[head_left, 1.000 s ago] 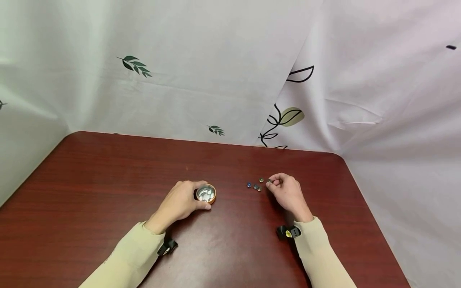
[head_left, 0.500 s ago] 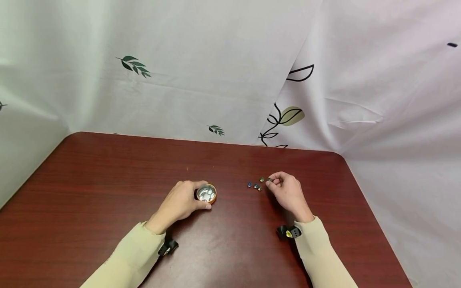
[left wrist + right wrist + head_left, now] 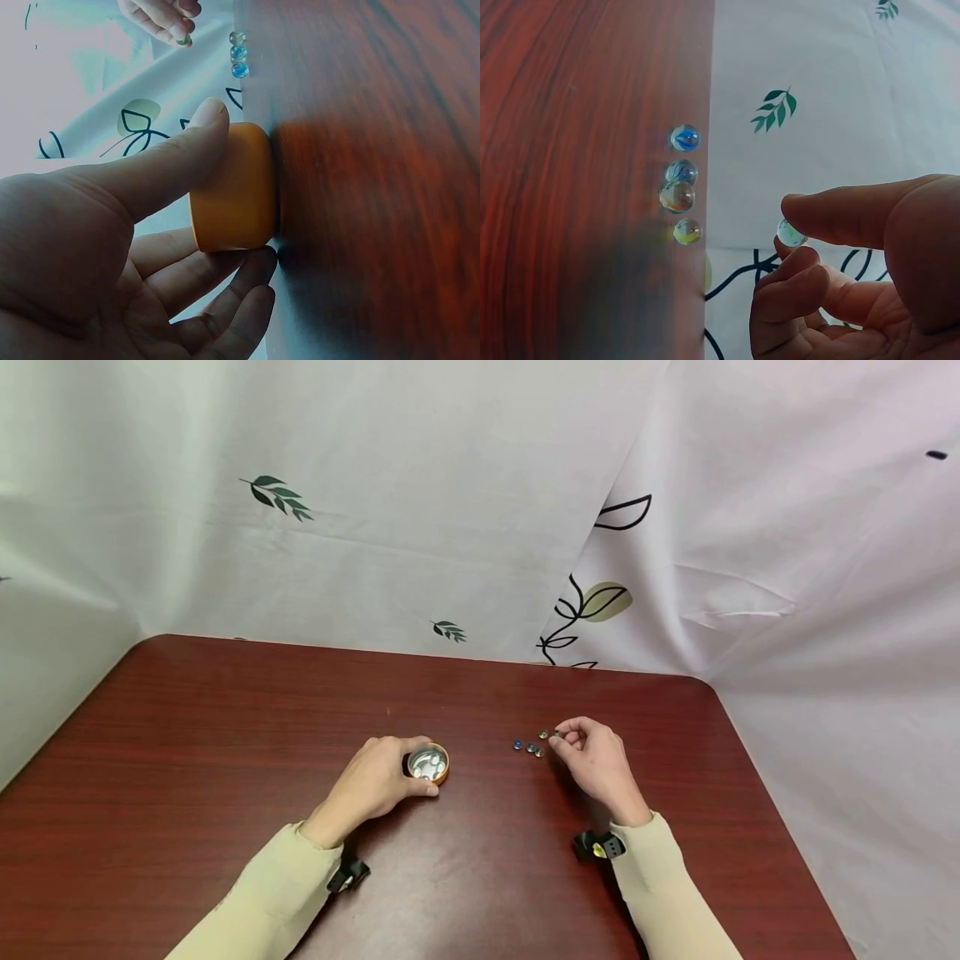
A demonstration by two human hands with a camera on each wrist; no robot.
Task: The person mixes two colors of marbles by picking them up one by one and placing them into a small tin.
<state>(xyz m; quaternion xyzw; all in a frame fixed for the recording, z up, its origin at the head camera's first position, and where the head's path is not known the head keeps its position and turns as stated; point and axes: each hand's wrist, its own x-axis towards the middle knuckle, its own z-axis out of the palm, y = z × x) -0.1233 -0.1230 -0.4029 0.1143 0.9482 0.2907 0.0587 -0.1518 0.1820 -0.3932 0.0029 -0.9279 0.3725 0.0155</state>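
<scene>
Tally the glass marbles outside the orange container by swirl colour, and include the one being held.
Blue marbles: 2, on the table
Orange marble: 1, on the table
Yellow marble: 1, on the table
Green marble: 1, pinched in the right hand
Total: 5

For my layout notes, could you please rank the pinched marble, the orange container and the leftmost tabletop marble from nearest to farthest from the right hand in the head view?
1. Pinched marble: held in the right hand.
2. Leftmost tabletop marble: left of that hand.
3. Orange container: farther left, gripped by the left hand.
</scene>
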